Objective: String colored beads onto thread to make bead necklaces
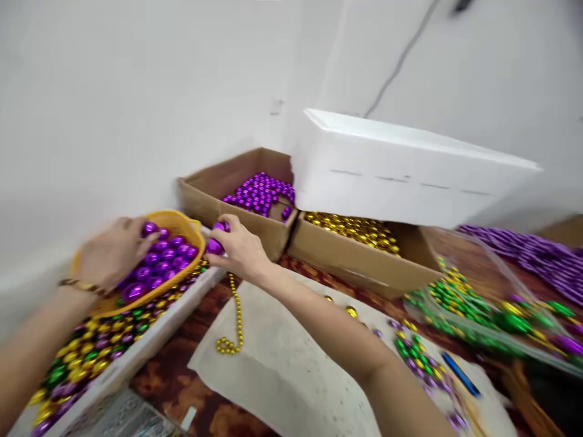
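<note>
A yellow basket [170, 214] of shiny purple balls [166, 261] sits on a heap of gold, green and purple beads [98, 349] at the left. Over the basket my left hand [109, 252], slightly blurred, has its fingers closed on a purple ball [149, 229]. Just past the basket's right side, my right hand [243, 247] grips purple balls [215, 246] between thumb and fingers; its palm side is hidden. Below that hand a gold bead string [237, 309] trails onto a pale cloth [282, 352].
Behind stand cardboard boxes with purple bead strings [259, 191] and gold bead strings [355, 227]. A white foam box [401, 176] rests over them. To the right are a clear tub [483, 334] of mixed beads, a blue pen-like tool [461, 374] and a multicolour bead string [416, 352].
</note>
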Available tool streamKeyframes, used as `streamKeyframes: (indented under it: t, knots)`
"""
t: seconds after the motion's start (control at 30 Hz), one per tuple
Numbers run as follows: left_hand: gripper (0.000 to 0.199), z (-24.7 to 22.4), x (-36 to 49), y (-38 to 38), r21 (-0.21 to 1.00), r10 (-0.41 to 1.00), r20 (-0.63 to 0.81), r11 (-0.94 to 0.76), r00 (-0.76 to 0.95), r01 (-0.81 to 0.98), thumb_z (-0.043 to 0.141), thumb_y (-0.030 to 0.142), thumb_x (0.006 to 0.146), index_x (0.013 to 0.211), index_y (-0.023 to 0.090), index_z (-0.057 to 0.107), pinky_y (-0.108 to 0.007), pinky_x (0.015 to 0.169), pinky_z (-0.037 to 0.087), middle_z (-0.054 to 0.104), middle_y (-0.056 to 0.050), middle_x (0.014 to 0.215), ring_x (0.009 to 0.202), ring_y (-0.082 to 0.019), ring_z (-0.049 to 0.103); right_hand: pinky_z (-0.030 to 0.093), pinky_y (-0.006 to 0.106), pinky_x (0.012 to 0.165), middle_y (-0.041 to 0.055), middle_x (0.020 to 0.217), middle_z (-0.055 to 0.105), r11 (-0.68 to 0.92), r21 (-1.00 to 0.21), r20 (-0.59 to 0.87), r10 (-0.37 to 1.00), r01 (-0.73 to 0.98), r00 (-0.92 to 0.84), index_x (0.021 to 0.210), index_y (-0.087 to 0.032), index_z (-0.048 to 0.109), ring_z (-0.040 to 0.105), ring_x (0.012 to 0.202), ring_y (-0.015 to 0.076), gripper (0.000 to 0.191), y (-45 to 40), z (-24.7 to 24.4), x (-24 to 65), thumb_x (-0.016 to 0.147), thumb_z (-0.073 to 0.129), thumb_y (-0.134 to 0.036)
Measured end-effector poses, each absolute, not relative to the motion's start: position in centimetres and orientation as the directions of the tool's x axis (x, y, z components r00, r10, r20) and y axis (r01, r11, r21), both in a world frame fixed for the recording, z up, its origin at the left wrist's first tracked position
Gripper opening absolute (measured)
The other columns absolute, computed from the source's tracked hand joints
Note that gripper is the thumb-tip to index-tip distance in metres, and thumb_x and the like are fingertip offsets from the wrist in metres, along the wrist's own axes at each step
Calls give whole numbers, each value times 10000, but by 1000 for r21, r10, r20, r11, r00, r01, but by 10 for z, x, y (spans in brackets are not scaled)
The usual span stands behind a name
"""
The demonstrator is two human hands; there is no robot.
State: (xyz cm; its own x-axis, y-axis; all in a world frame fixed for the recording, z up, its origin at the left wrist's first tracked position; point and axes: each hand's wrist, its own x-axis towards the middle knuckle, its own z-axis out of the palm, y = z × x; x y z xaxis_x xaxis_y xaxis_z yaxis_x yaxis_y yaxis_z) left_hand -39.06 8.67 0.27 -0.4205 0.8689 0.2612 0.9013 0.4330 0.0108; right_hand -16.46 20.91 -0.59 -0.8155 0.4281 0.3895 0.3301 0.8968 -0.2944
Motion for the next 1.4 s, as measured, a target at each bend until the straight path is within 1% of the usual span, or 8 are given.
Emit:
streamKeyframes:
  t: [0.17,0.27,0.47,0.8,1.0,1.13,1.23,1.4]
  knots:
    - [588,18,-291,130,15,844,520,147,-134,989,247,603,971,1240,181,556,-420,764,525,639,-150,1139,977,-338,650,537,366,855,113,1357,470,623,-408,220,777,668,-590,1070,-225,660,595,1095,253,268,193,-73,32,829,736,-313]
    - [396,-9,-205,163,131,941,338,-82,33,988,399,506,977,1168,210,579,-345,740,506,646,-97,1153,943,-258,663,549,365,803,134,1331,478,368,-418,232,927,831,-295,1064,-208,667,629,1022,248,212,183,-99,110,864,682,-275]
    - [334,-101,-88,179,297,995,-43,-72,89,952,407,444,998,1154,206,582,-337,748,479,658,-106,1176,950,-254,682,576,345,721,132,1348,515,467,-268,151,884,843,-442,1061,-227,670,625,1075,276,243,159,-110,130,826,721,-259]
    - [361,-164,-50,147,288,977,212,-42,-21,957,452,451,985,1171,190,618,-380,813,499,652,-113,1075,1010,-288,612,583,425,852,165,1512,430,555,-147,177,829,819,-530,1339,-226,564,535,1240,329,519,124,-162,131,838,700,-229]
    - [378,-170,-66,151,421,908,416,-150,-44,894,446,452,987,1231,191,569,-420,848,536,635,-111,1103,1025,-286,615,558,449,842,167,1483,481,527,-117,252,835,842,-489,1372,-239,556,568,1186,343,598,114,-168,135,811,749,-320]
    - [358,-119,-83,183,477,799,600,-310,-47,823,457,402,994,1279,196,525,-444,934,519,621,-113,1159,1090,-268,597,514,465,870,196,1391,546,541,-57,539,724,839,-430,1303,-208,605,592,1112,321,484,156,-108,149,864,692,-391]
    - [336,-60,-87,206,461,720,694,-422,-21,781,474,371,993,1279,200,526,-417,929,520,619,-102,1124,1054,-244,606,382,531,1049,183,1437,499,509,54,731,566,859,-381,1300,-191,603,474,1290,333,392,233,-6,158,972,556,-400]
    - [330,8,-73,219,341,651,754,-505,90,793,474,350,990,1287,217,527,-404,952,502,621,-85,1074,1037,-237,595,137,643,1149,171,1614,264,371,78,694,646,925,-318,1493,-156,392,153,1485,378,616,374,137,151,993,493,-503]
